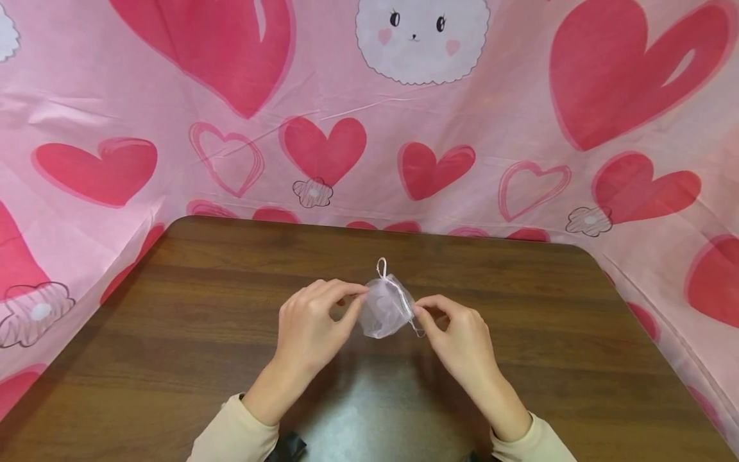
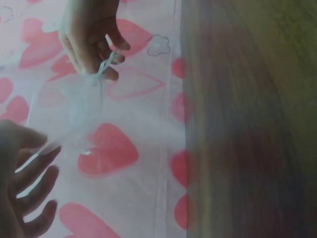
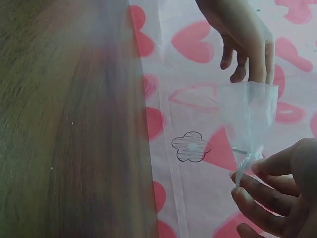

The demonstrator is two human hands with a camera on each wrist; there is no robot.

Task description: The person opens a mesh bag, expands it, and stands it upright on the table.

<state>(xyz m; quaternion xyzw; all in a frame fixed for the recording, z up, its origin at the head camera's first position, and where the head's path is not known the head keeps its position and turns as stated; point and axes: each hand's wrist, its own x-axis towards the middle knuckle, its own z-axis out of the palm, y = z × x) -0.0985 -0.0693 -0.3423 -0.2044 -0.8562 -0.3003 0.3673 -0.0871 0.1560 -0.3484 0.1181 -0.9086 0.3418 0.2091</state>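
Note:
Between the two hands a small sheer white organza drawstring bag is held up above the table. My left hand pinches one edge of it between thumb and forefinger. At the gathered, corded side, my right hand pinches the bag near its drawstring. A white cord loop sticks up from the bag's top, and a thinner loop hangs by the right fingertips. In the left wrist view the bag looks see-through and stretched between both hands; I make out no contents.
Beneath the hands spreads a dark brown wooden table with rounded far corners. A pink cloth printed with red hearts hangs behind it and along both sides. Dark objects, partly cut off, show near the sleeves at the bottom edge.

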